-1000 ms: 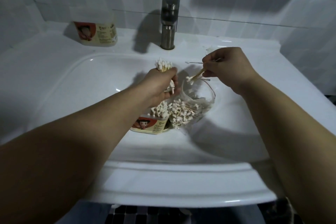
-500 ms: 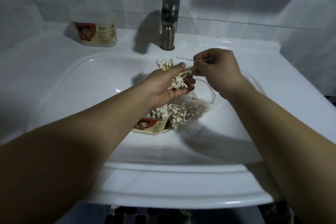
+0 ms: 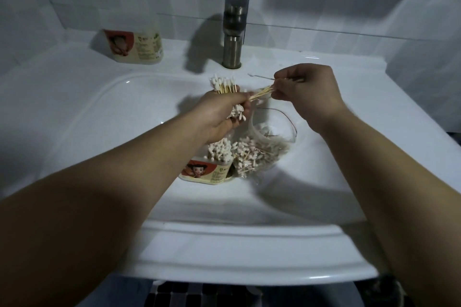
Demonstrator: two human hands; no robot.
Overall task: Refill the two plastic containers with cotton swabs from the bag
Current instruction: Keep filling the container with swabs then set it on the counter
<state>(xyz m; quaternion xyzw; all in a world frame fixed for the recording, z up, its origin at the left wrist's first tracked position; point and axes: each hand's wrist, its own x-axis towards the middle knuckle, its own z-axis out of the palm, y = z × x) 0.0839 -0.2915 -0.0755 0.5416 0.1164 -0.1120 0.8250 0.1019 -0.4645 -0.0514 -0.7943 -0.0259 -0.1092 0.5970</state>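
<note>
A: What are the hands doing?

B: The left hand (image 3: pixel 222 113), at the centre of the frame, has its fingers curled round a bundle of cotton swabs (image 3: pixel 223 85). White tips fan out above the fist and more tips hang below it. The right hand (image 3: pixel 310 93), just to the right, pinches a few swabs (image 3: pixel 262 93) by one end between thumb and fingertips, and their other end reaches the left hand's bundle.

A: Where are the containers?

B: One plastic container (image 3: pixel 212 173) stands in the basin of the white sink (image 3: pixel 224 244), lower centre, directly below the left hand. It is open and packed with upright swabs, tips up. The second container (image 3: pixel 136 45) stands on the sink ledge in the upper left, against the wall tiles. I cannot tell what it holds.

A: Any writing on them?

B: Each has a cream label with a red-orange patch, and the near one shows a cartoon figure. Small dark print sits beside the patch on both, too small to read, so I can make out no brand.

A: And the bag?

B: The clear bag (image 3: pixel 268 143) lies in the basin just right of the near container, touching it, with loose swabs heaped inside.

A: Anything else?

B: A metal tap (image 3: pixel 233 32) stands upper centre, behind the hands
</note>
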